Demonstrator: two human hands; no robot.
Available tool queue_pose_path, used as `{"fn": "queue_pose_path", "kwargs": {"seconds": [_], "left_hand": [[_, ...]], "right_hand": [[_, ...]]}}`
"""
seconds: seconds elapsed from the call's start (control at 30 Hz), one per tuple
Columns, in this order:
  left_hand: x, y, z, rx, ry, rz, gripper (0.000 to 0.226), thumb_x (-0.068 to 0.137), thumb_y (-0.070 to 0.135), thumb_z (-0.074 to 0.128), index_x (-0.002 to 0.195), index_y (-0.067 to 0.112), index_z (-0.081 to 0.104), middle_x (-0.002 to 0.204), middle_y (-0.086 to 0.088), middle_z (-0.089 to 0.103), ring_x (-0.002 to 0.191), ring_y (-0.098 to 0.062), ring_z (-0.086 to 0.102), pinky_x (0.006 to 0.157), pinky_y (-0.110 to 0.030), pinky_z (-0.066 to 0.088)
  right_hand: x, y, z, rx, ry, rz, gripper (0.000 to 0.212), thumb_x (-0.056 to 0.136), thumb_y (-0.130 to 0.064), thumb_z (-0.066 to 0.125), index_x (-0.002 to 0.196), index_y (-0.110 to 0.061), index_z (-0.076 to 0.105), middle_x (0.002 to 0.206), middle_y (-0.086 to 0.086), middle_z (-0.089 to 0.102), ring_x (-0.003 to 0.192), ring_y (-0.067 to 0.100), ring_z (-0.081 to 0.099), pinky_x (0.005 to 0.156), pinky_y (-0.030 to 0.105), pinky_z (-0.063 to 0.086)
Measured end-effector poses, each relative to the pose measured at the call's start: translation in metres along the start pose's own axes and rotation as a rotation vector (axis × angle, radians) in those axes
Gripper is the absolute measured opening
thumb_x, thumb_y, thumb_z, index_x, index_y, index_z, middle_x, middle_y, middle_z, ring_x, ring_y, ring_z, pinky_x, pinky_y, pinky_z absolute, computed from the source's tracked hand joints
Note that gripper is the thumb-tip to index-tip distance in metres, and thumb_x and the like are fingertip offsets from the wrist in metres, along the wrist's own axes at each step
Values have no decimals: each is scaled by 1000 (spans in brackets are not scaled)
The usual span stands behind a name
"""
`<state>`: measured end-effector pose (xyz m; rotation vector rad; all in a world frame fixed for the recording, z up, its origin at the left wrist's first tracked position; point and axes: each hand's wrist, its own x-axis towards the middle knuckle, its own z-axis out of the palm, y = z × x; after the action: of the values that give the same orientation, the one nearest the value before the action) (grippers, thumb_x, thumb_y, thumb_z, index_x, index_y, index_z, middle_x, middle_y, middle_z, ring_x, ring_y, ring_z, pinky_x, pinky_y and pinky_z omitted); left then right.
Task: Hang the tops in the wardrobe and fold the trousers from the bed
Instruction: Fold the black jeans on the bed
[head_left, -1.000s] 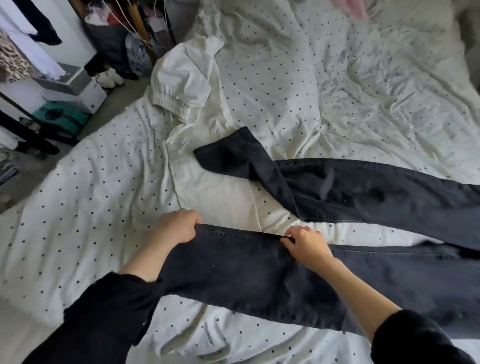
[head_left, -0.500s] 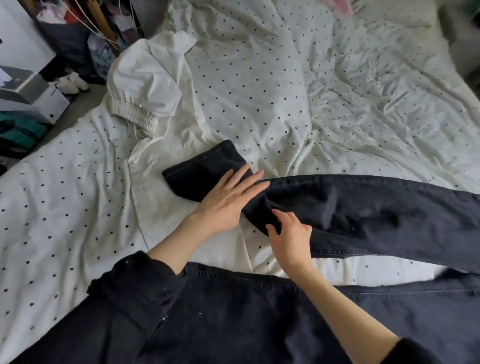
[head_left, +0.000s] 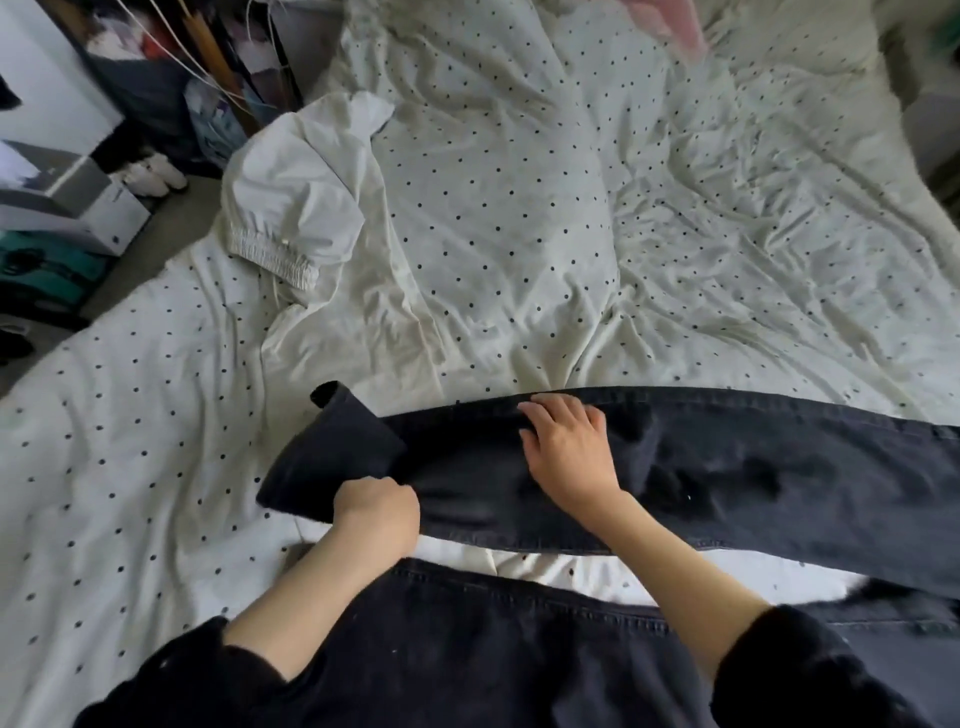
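Note:
Black trousers (head_left: 727, 467) lie across the dotted white duvet (head_left: 519, 208), legs running left to right. The far leg's end is turned up near the middle left. My left hand (head_left: 376, 512) grips the near edge of that leg close to its end. My right hand (head_left: 569, 447) lies on the same leg, fingers bent over its far seam. The near leg (head_left: 493, 649) spreads under my forearms at the bottom. A white top (head_left: 296, 208) with a gathered cuff lies at the bed's left edge, part of it running under the trousers.
Left of the bed are a white box (head_left: 78, 208), a teal item (head_left: 41, 270), white shoes (head_left: 156, 174) and a cluttered corner with cables (head_left: 208, 52). Something pink (head_left: 670, 21) shows at the bed's far side.
Both hands left the near trouser leg and went to the far one. The left hand, flat on the leg half a second ago, now grips its near edge; the right hand reached to the far seam.

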<state>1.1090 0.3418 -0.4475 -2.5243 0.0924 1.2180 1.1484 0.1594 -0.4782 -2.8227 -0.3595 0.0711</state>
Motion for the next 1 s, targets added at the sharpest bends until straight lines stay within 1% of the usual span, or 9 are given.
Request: {"fn": "queue_pose_path", "kwargs": {"seconds": [0.07,0.13,0.2,0.27,0.37,0.47,0.6,0.8,1.0], "left_hand": [[-7,-5,9,-75,-140,13,32,87,8,42,115,11,57,97,-2,60,96,-22,59,69,-29,41],[-3,-6,13,-215,-60,-7,25,91,11,41,111,9,56,86,-4,58,87,-23,59,65,-30,40],[11,-13,9,-325,278,-46,22,95,14,41,114,12,51,106,-7,59,97,-25,57,66,-31,40],[35,-27,6,-315,580,-52,36,96,20,44,132,16,39,129,-6,46,118,-26,45,83,-34,41],[70,-56,1,-273,563,-35,51,96,33,45,142,20,27,142,-4,32,135,-27,24,108,-43,22],[89,-77,0,-224,522,-9,32,97,34,44,125,22,51,121,-1,53,115,-22,46,96,-38,29],[100,-95,-6,-324,888,-50,18,91,17,55,107,15,65,101,-7,57,97,-28,54,85,-39,31],[104,-76,16,-422,794,-100,58,86,2,52,141,17,38,143,-12,33,133,-30,29,111,-51,20],[65,-10,74,-469,666,58,57,100,27,37,149,20,10,157,-14,-2,145,-32,-2,115,-52,3]], "right_hand": [[19,4,4,-95,-125,1,40,95,-31,47,133,-18,48,137,1,47,132,20,35,110,43,19],[34,7,12,-135,-229,9,44,96,-34,45,138,-20,40,141,1,42,136,20,29,113,46,13],[44,6,18,-159,-277,24,46,96,-35,46,139,-20,38,141,2,42,135,21,30,111,47,15],[53,6,24,-178,-264,31,46,95,-37,46,137,-19,39,138,3,43,132,22,33,108,45,21],[66,10,26,-223,-283,23,41,95,-37,48,130,-16,47,131,3,49,126,23,39,104,43,26],[75,12,25,-138,-256,38,29,94,-29,51,116,-12,57,117,4,57,113,24,51,96,39,28],[82,13,23,-53,-35,53,23,93,-26,52,112,-14,60,112,2,58,110,23,51,91,35,23],[43,-1,40,13,-80,2,50,96,-29,49,143,-20,37,152,5,31,143,23,20,115,50,-1],[-60,8,45,-97,-44,-57,55,79,-25,73,131,-13,56,141,15,47,130,35,44,104,60,27]]}}
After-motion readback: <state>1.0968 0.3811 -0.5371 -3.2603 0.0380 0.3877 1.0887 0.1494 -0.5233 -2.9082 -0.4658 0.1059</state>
